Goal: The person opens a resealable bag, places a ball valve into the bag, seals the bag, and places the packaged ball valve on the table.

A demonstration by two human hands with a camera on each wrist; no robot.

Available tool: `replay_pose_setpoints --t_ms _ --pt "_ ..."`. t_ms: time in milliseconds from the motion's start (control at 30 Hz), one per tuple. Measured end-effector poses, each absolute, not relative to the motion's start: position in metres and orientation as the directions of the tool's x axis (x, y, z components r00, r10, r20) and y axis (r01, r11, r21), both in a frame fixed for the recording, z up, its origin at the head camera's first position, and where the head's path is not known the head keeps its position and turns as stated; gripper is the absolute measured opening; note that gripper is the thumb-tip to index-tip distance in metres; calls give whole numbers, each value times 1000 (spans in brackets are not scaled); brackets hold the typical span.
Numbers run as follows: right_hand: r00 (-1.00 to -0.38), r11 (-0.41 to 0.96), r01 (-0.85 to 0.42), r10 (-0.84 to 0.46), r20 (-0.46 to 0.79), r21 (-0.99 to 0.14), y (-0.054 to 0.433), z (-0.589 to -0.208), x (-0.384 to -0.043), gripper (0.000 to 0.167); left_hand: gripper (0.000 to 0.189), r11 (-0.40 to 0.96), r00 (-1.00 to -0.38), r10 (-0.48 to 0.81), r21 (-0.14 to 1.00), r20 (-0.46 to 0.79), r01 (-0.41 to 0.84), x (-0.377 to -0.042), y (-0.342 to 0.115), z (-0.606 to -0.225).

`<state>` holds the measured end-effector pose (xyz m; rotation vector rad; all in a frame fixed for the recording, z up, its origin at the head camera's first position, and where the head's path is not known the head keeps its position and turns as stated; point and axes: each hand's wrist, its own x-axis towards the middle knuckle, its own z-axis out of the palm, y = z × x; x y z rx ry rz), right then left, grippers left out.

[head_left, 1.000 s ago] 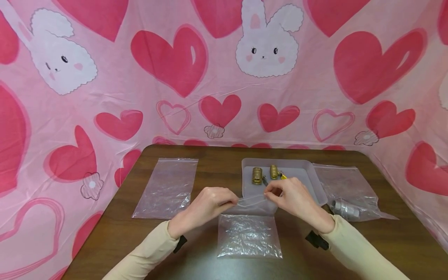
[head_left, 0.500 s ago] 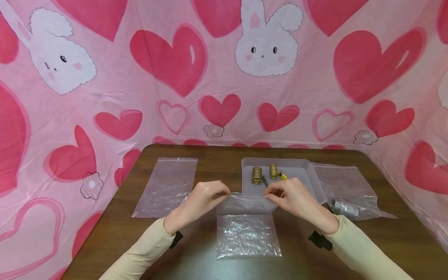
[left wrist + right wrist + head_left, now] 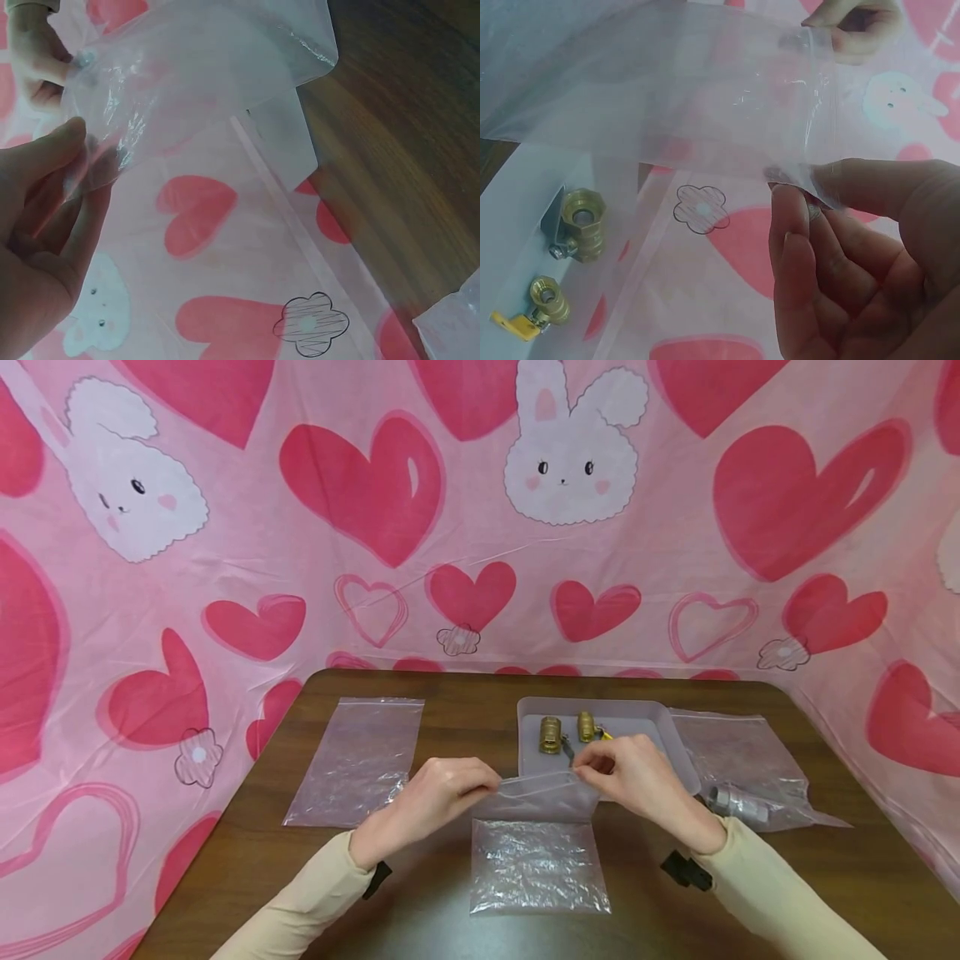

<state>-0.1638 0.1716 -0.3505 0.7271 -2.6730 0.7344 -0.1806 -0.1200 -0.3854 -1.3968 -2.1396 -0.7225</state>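
Observation:
A clear zip bag [image 3: 540, 864] lies with its lower part flat on the table while its mouth is raised between my two hands. My left hand [image 3: 431, 802] pinches the left corner of the mouth between thumb and fingers. At the opposite corner my right hand [image 3: 637, 781] pinches the film the same way. The mouth shows a narrow gap between its two edges in the head view. In the right wrist view the bag's film [image 3: 720, 97] stretches from one hand to the other, with nothing visible inside it.
Behind the bag stands a pale plastic tray [image 3: 678, 752] holding a larger brass valve [image 3: 551, 735] and a smaller brass valve [image 3: 587, 727] with a yellow handle. A flat clear bag [image 3: 360, 760] lies left. Another bag [image 3: 727, 747] at right contains a grey metal fitting [image 3: 738, 806].
The mouth edges came together half a second ago and now stand slightly apart again. Both hands have shifted a little, with the bag moving slightly right since half a second ago.

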Motion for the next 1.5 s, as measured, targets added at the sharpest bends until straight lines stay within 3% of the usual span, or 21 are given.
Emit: replay_pose_setpoints --t_ms 300,433,767,1000,1167,1300,1500 --pt "-817 695 -572 -438 374 -435 173 -352 -162 9 16 425 -439 594 201 674 883 -184 -125 -386" --pt "-804 692 -588 -446 394 -418 175 -353 -163 10 16 408 -418 630 179 655 895 -182 -127 -386" --pt "-854 764 -500 -358 377 -408 178 -352 -167 5 10 354 -355 687 135 634 926 -178 -127 -383" --pt "-839 754 -526 -385 385 -393 174 -352 -163 8 5 388 -402 652 173 643 905 -179 -120 -382" --pt "-836 753 -534 -404 370 -384 169 -350 -159 9 4 420 -399 660 128 636 899 -180 -113 -381" --pt "-812 735 -574 -454 366 -361 166 -349 -158 15 5 454 -419 661 113 623 884 -180 -109 -379" --pt "-727 682 -681 -583 364 -267 166 -347 -157 24 3 481 -483 662 168 573 860 -181 -106 -377"
